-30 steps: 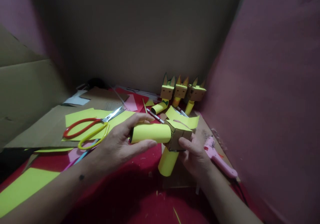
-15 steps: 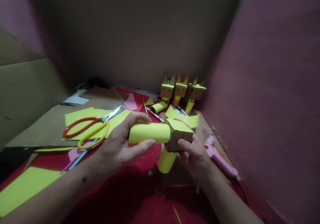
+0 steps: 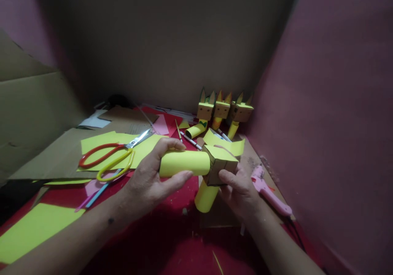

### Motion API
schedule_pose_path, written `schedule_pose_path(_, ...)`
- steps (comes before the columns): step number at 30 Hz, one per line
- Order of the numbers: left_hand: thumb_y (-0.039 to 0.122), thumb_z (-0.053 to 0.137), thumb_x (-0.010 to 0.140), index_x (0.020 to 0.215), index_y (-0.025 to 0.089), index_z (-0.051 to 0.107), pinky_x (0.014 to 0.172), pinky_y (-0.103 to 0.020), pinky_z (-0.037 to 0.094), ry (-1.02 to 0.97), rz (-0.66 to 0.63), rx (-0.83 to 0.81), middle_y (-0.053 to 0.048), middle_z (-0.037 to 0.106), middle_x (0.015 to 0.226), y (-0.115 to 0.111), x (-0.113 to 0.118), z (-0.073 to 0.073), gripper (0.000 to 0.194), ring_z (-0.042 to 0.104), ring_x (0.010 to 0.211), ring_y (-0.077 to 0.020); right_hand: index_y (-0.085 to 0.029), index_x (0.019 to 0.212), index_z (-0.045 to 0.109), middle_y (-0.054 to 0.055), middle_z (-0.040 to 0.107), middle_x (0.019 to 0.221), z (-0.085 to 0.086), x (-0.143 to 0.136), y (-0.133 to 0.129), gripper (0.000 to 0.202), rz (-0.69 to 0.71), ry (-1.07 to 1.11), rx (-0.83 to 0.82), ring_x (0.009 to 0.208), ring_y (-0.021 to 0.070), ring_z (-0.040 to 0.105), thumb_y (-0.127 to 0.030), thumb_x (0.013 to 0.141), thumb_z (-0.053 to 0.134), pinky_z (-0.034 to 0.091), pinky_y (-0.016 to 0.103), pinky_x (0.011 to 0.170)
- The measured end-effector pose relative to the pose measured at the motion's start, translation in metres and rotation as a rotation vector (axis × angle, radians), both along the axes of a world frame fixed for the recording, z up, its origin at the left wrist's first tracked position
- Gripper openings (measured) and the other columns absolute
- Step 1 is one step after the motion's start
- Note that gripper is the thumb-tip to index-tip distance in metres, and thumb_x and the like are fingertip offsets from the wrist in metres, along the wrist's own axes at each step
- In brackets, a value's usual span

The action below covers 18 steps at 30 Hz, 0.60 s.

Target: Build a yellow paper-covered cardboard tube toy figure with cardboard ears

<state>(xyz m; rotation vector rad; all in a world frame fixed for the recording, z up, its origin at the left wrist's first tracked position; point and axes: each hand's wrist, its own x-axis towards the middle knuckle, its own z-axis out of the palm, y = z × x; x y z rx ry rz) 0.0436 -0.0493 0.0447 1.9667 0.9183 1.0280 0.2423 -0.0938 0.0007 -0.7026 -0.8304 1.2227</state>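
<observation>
- Your left hand (image 3: pixel 150 178) grips the tube (image 3: pixel 184 163) — thumb along the near side, fingers over the far side, one end tucked toward the palm.
- Your right hand (image 3: pixel 241 189) pinches the box (image 3: pixel 214 170); the thumb presses its near face, while the other fingers are partly hidden below and behind.
- The tube lies between your hands, long axis running nearly level from left to right, straight toward the box.
- Its right end meets the box's left face; whether the two are joined or merely touching, you can't tell from here.
- Your left hand is the nearer to the tube; your right fingers sit across the box from it.
- The lower tube (image 3: pixel 205 197) drops from under the box, slanting down and a little left — roughly crosswise to the one you hold.
- Behind the box, the strip (image 3: pixel 235 147) curls up, close to its yellow top.
- The glue gun (image 3: pixel 272 194) lies just right of your right hand; the scissors (image 3: pixel 130 144) lie beyond your left, and the figures (image 3: pixel 221 111) stand at the back.
</observation>
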Motion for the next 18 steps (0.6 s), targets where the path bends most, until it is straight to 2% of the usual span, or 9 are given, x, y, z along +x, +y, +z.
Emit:
schedule_pose_path(7, 0.038, 0.067, 0.083, 0.106, 0.025, 0.051, 0.051, -0.022, 0.042, -0.024, 0.003, -0.032, 0.001, 0.057, 0.091, -0.002, 0.003, -0.002, 0.031, 0.054, 0.065, -0.0127, -0.025, 0.120, 0.067, 0.004, 0.075, 0.111, -0.003, 0.000, -0.001, 0.057, -0.014, 0.016, -0.019, 0.109, 0.0288, 0.067, -0.022, 0.066, 0.084, 0.051, 0.041, 0.100)
schedule_pose_path(11, 0.039, 0.067, 0.084, 0.109, 0.025, 0.050, 0.055, -0.023, 0.046, -0.029, 0.013, -0.052, 0.001, 0.056, 0.090, -0.003, 0.005, -0.001, 0.033, 0.054, 0.067, -0.0134, -0.024, 0.119, 0.068, 0.004, 0.077, 0.109, -0.002, 0.000, 0.000, 0.056, -0.032, 0.021, -0.032, 0.108, 0.0296, 0.068, -0.024, 0.065, 0.084, 0.052, 0.042, 0.099)
schedule_pose_path(13, 0.039, 0.068, 0.084, 0.121, 0.025, 0.048, 0.062, -0.024, 0.050, -0.038, -0.037, -0.063, -0.001, 0.058, 0.098, 0.000, 0.003, 0.000, 0.044, 0.057, 0.073, -0.0147, -0.023, 0.118, 0.068, 0.004, 0.077, 0.108, 0.000, 0.000, 0.001, 0.055, -0.034, 0.012, -0.029, 0.109, 0.0307, 0.068, -0.026, 0.066, 0.085, 0.053, 0.044, 0.099)
schedule_pose_path(16, 0.044, 0.071, 0.083, 0.145, 0.032, 0.034, 0.075, -0.027, 0.055, -0.093, -0.140, -0.084, -0.007, 0.055, 0.127, 0.009, -0.007, 0.003, 0.073, 0.062, 0.094, -0.0198, -0.021, 0.113, 0.070, 0.006, 0.078, 0.106, 0.002, 0.002, 0.004, 0.049, -0.018, 0.004, -0.029, 0.107, 0.0328, 0.069, -0.030, 0.067, 0.085, 0.055, 0.047, 0.095)
schedule_pose_path(18, 0.051, 0.070, 0.084, 0.149, 0.035, 0.030, 0.080, -0.029, 0.056, -0.175, -0.120, -0.095, -0.008, 0.050, 0.136, 0.019, -0.014, 0.004, 0.078, 0.062, 0.103, -0.0227, -0.020, 0.106, 0.073, 0.007, 0.079, 0.103, 0.002, 0.005, 0.006, 0.042, -0.020, 0.022, -0.040, 0.103, 0.0332, 0.071, -0.033, 0.068, 0.085, 0.057, 0.048, 0.093)
